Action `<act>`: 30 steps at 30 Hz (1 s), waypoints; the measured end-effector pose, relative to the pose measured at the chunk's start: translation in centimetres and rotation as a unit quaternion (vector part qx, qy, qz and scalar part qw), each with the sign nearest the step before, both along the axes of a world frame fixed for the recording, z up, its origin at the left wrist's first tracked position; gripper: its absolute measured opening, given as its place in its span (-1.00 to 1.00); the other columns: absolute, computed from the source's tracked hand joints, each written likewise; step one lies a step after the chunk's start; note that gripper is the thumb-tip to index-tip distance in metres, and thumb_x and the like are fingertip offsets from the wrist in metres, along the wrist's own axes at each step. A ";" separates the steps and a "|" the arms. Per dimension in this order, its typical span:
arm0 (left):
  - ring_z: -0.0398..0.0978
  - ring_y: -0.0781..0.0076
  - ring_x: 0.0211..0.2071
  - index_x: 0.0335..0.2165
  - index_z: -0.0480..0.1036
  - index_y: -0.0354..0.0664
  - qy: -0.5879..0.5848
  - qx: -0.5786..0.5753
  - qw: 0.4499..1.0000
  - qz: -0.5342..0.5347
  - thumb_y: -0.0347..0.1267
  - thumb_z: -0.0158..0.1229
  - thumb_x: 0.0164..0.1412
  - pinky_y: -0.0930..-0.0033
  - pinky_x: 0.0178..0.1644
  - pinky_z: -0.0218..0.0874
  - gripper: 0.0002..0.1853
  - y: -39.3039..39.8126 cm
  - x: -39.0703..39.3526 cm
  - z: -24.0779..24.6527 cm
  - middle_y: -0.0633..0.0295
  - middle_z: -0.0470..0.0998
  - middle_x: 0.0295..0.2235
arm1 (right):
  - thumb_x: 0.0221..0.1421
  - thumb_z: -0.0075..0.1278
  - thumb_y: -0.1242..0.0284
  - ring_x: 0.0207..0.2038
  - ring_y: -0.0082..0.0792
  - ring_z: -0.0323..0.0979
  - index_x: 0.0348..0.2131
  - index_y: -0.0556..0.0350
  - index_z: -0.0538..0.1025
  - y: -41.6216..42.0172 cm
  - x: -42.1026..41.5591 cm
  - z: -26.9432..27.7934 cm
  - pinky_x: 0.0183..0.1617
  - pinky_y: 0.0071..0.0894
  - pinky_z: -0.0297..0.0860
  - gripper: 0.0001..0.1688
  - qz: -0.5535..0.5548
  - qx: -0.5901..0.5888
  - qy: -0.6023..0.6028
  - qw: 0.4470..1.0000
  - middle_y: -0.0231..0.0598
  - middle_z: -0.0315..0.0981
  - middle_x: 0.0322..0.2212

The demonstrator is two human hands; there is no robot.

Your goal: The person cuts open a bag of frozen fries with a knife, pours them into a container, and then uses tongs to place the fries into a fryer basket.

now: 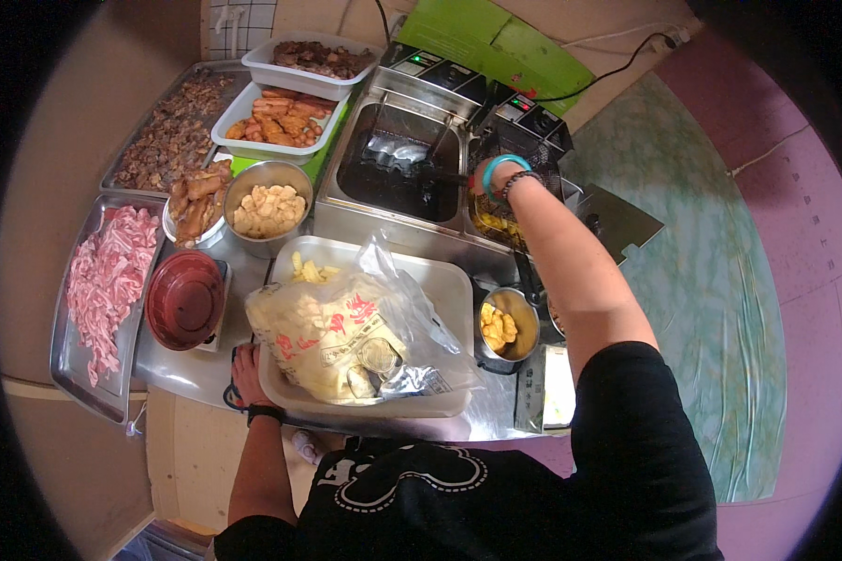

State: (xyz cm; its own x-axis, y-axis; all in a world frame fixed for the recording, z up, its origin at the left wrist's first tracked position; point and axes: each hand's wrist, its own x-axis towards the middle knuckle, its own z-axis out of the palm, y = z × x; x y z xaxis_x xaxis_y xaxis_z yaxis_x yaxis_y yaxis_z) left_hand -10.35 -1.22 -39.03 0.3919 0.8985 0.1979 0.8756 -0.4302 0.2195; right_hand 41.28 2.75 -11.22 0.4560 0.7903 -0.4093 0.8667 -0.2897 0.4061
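My right hand (492,177) reaches over the twin fryer, with a turquoise bangle at the wrist. Its fingers look closed around a dark handle (452,179), though the grip is partly hidden. Beneath that arm, yellow food pieces (498,226) lie in the right-hand vat's wire basket (533,151). At the counter's front edge, my left hand (248,375) rests against the left side of a white plastic tub (456,280), beside a small dark item with blue on it. A printed clear bag (337,336) of pale cut fries fills much of the tub.
The left vat (400,154) holds dark oil. To the left stand a steel bowl of pale chunks (266,210), a red-brown bowl (184,300), a tray of raw sliced meat (112,287) and tubs of sausages (281,116) and dark meat (323,59). A steel cup (526,336) holds yellow nuggets.
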 end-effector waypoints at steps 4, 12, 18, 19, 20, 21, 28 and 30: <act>0.15 0.18 0.02 -0.13 0.26 -0.05 -0.009 -0.021 1.000 0.003 -0.18 -0.01 -0.05 0.16 0.03 -0.02 -0.55 -0.2 0.1 1.2 0.19 0.26 -0.11 | -0.22 0.09 0.27 -0.24 -0.23 0.43 -0.31 0.04 0.53 0.9 -0.7 -2.0 -0.23 -0.18 0.30 -0.60 -0.054 -0.024 0.015 0.998 -0.17 0.47 -0.29; 0.16 0.18 0.00 -0.17 0.27 -0.09 -0.022 -0.024 0.999 -0.006 -0.20 0.00 -0.06 0.19 0.01 -0.01 -0.57 -0.2 0.2 1.2 0.20 0.26 -0.12 | -0.24 0.08 0.31 -0.51 -0.32 0.42 -0.58 0.13 0.56 -1.0 0.6 -1.5 -0.44 -0.21 0.29 -0.76 -0.009 0.028 0.066 0.997 -0.24 0.49 -0.57; 0.19 0.19 -0.03 -0.19 0.29 -0.08 -0.021 0.009 1.000 -0.018 -0.23 -0.02 -0.06 0.22 -0.01 0.02 -0.61 0.0 0.4 1.4 0.22 0.28 -0.14 | -0.23 0.09 0.28 -0.26 -0.16 0.44 -0.41 0.12 0.55 -1.5 -1.3 2.9 -0.27 -0.13 0.34 -0.66 -0.086 -0.032 0.050 0.995 -0.17 0.48 -0.31; 0.19 0.20 -0.03 -0.19 0.29 -0.08 -0.021 -0.002 1.000 -0.014 -0.23 -0.03 -0.06 0.22 -0.01 0.02 -0.61 -0.1 0.4 1.6 0.22 0.28 -0.14 | -0.22 0.07 0.24 -0.31 -0.17 0.45 -0.44 0.13 0.55 -1.6 -1.1 3.1 -0.30 -0.16 0.35 -0.65 -0.044 -0.025 0.029 0.998 -0.15 0.48 -0.37; 0.19 0.20 -0.03 -0.19 0.29 -0.08 -0.022 -0.012 1.000 -0.011 -0.23 -0.03 -0.06 0.22 -0.01 0.02 -0.62 -0.1 0.4 1.7 0.22 0.28 -0.14 | -0.22 0.05 0.20 -0.37 -0.19 0.46 -0.48 0.15 0.56 -1.6 -0.9 3.4 -0.33 -0.20 0.36 -0.62 -0.002 -0.019 0.008 1.000 -0.14 0.49 -0.44; 0.20 0.20 -0.03 -0.19 0.29 -0.07 -0.019 -0.006 1.000 -0.008 -0.23 -0.03 -0.06 0.22 -0.01 0.02 -0.62 -0.1 0.3 1.7 0.22 0.28 -0.15 | -0.22 0.03 0.15 -0.42 -0.20 0.47 -0.51 0.16 0.56 -1.6 -1.2 3.8 -0.36 -0.23 0.36 -0.58 0.039 -0.011 -0.012 0.999 -0.13 0.50 -0.51; 0.21 0.21 -0.05 -0.19 0.28 -0.09 -0.038 0.009 0.999 -0.016 -0.23 -0.01 -0.06 0.19 -0.01 0.03 -0.60 -0.1 0.2 1.5 0.20 0.28 -0.16 | -0.17 0.03 0.32 -0.22 -0.18 0.44 -0.33 0.12 0.53 -1.3 -5.8 6.1 -0.26 -0.22 0.38 -0.65 0.107 -0.066 -0.089 0.988 -0.11 0.46 -0.30; 0.21 0.19 -0.05 -0.19 0.28 -0.10 -0.040 0.017 0.999 -0.019 -0.22 0.00 -0.07 0.19 -0.01 0.03 -0.59 -0.1 0.1 1.4 0.18 0.28 -0.16 | -0.12 0.00 0.35 -0.14 -0.20 0.40 -0.27 0.07 0.51 -1.1 -7.8 6.0 -0.19 -0.20 0.36 -0.65 0.090 -0.069 -0.104 0.988 -0.18 0.43 -0.21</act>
